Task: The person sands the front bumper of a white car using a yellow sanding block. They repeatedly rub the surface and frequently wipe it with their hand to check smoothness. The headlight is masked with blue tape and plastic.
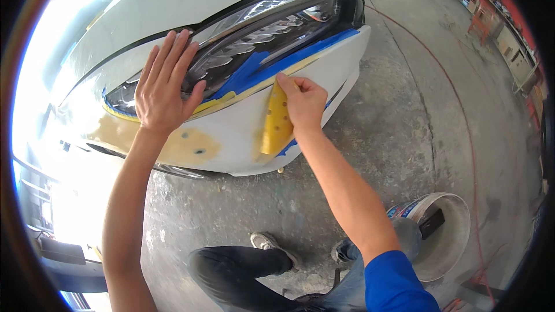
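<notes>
Concrete floor [404, 110] below, your left hand [165, 84] lies flat, open on the headlight [260, 40]; right hand [303, 104] grips sandpaper [276, 121] against the bumper [231, 133], filler patches unfinished.

Open floor [404, 98] R of bumper [324, 81]; bucket [448, 237] low R, knees [243, 266] block below.

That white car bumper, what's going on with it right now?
A person is working on the white bumper of a car, just below its headlight. The right hand presses a yellow perforated sanding sheet against the bumper beside the blue masking tape edging the headlight. The left hand lies flat, fingers spread, on the headlight. Tan filler patches show on the bumper. A white bucket stands on the concrete floor.
</notes>
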`<action>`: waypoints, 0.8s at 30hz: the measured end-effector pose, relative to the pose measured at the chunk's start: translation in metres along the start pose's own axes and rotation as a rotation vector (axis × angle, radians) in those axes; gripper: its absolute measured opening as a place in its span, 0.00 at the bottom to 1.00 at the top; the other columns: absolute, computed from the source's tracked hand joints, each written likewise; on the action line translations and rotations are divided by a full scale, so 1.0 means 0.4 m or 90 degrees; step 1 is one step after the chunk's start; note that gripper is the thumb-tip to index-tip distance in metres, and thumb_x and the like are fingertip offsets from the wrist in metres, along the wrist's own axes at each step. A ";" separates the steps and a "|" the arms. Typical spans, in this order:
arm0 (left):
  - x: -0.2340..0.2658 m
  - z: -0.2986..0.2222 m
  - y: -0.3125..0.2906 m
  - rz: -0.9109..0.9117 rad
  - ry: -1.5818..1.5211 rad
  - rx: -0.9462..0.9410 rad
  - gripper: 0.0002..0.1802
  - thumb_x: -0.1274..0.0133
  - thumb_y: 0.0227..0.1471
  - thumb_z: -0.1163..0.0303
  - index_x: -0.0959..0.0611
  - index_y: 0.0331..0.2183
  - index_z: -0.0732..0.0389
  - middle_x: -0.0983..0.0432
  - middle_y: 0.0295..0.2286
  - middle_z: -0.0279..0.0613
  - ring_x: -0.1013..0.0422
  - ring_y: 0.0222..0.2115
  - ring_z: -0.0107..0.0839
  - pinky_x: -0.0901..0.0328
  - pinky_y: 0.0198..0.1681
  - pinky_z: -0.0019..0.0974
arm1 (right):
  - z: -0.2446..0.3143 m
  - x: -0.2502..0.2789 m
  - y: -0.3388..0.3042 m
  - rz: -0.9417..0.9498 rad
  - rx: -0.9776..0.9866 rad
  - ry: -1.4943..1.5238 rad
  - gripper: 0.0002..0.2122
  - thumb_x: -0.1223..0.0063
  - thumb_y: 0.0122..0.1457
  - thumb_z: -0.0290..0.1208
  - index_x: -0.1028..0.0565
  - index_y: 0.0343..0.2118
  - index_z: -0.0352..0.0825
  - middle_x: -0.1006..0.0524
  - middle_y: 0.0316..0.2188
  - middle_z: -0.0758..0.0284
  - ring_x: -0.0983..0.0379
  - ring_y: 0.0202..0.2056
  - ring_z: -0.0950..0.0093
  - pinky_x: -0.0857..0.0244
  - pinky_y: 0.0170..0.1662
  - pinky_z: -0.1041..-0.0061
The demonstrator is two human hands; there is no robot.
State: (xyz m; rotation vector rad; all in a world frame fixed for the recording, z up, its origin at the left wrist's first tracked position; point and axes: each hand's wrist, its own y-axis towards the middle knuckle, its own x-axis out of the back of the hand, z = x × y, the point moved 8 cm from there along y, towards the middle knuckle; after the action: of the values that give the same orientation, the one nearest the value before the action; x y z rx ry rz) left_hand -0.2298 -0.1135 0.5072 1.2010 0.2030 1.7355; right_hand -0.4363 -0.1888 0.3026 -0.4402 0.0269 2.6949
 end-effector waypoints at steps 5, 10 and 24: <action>0.006 -0.005 0.001 -0.024 0.021 0.012 0.35 0.37 0.48 0.64 0.21 0.60 0.56 0.27 0.62 0.43 0.34 0.65 0.44 0.39 0.68 0.49 | 0.008 0.073 0.129 -0.094 -0.020 0.101 0.13 0.29 0.57 0.34 0.16 0.31 0.27 0.19 0.27 0.68 0.27 0.28 0.79 0.32 0.34 0.77; -0.007 -0.006 -0.011 -0.007 0.035 0.018 0.34 0.39 0.49 0.63 0.21 0.59 0.57 0.28 0.62 0.43 0.34 0.65 0.44 0.40 0.69 0.49 | -0.005 0.054 0.087 -0.008 -0.031 -0.019 0.12 0.29 0.57 0.33 0.16 0.32 0.27 0.19 0.27 0.68 0.26 0.29 0.78 0.32 0.35 0.77; 0.001 -0.005 0.007 -0.037 0.016 0.007 0.33 0.40 0.50 0.62 0.21 0.59 0.57 0.27 0.61 0.43 0.34 0.65 0.45 0.39 0.68 0.50 | 0.005 0.134 0.234 -0.132 -0.070 0.068 0.09 0.30 0.58 0.29 0.19 0.31 0.28 0.18 0.29 0.64 0.23 0.30 0.74 0.29 0.38 0.74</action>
State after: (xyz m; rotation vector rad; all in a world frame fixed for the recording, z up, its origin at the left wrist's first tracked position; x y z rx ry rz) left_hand -0.2331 -0.1139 0.5083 1.1717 0.2604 1.7012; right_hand -0.5205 -0.2534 0.2838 -0.5862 -0.1300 2.4758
